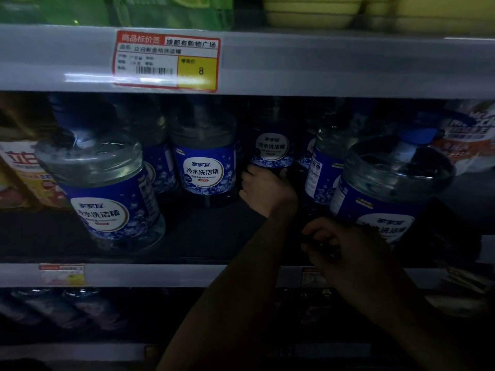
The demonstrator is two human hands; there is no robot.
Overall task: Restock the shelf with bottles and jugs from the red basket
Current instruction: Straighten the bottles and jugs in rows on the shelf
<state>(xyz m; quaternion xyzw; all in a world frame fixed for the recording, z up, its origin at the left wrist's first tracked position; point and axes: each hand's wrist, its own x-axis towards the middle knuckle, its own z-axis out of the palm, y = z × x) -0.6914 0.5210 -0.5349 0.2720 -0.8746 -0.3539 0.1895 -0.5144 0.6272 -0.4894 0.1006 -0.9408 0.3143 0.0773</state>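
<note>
Blue-label jug (271,149) deep in the shelf (160,275) has your left hand (263,190) wrapped round its base, probably seating it rearward; right hand (340,250) looks curled, can't tell on what.

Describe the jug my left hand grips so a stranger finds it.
On the shelf under the red price tag stand clear plastic jugs with blue labels. The rear jug, right of the tag, alone has its base in the grip of the left hand.
</note>
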